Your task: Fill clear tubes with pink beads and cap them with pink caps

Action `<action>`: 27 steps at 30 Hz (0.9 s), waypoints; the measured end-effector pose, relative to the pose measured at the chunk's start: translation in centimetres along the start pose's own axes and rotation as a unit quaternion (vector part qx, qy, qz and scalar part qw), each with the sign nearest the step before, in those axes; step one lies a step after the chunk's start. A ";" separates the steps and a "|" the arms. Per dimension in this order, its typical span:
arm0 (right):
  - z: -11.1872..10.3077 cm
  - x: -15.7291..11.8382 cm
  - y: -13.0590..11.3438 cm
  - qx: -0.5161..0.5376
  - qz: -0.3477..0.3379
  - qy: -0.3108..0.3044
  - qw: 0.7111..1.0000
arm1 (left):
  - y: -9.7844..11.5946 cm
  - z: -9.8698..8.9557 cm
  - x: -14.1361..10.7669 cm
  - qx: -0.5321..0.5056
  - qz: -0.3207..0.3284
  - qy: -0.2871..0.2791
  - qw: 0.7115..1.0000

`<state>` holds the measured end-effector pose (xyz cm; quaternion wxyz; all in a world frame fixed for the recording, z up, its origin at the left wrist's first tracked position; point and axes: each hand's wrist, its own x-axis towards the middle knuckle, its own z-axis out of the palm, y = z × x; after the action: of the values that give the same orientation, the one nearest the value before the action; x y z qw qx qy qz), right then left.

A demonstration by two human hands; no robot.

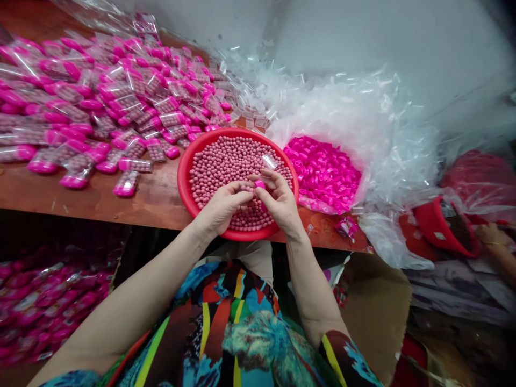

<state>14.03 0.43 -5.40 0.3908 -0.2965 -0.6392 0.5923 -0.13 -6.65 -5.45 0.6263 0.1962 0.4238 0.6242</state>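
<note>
Both hands are over a red basin (186, 180) filled with small round pink balls (229, 156). My right hand (282, 204) has its fingers closed round a small bright pink plastic cap (260, 184). Pinched fingertips of my left hand (226, 207) meet the right hand at the cap; what they hold, if anything, is too small to make out. A small clear plastic container (269, 160) shows just beyond my right fingers, and whether it is held or lies on the balls I cannot tell.
Filled clear containers with pink ends (133, 102) are heaped at the left. Right of the basin lie loose pink caps (322, 174) in a clear bag, with clear plastic (342, 107) behind. Another person's hand (494, 236) is by a red bucket (431, 220); a cardboard box (374, 306) stands below.
</note>
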 end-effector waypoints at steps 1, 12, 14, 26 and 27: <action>0.0 -0.1 0.1 -0.005 -0.007 0.004 1.000 | 0.0 0.0 0.0 0.006 0.005 -0.004 1.000; -1.1 -0.5 -1.1 -0.180 -0.128 0.052 0.974 | -0.1 0.0 -0.2 0.031 0.022 -0.094 0.995; -0.8 -0.4 -1.1 -0.178 -0.131 0.064 0.973 | -0.2 -0.1 -0.2 0.031 0.021 -0.094 0.995; 2.4 -1.1 0.4 -0.094 -0.066 0.213 0.970 | 0.3 0.3 -0.1 0.013 -0.010 -0.066 0.998; 2.4 -1.2 0.4 -0.097 -0.069 0.207 0.971 | 0.3 0.4 -0.1 0.012 -0.012 -0.063 0.998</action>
<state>12.59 -1.79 -5.92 0.5240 -0.4045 -0.6178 0.4244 -0.03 -6.64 -4.96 0.6569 0.2378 0.3932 0.5978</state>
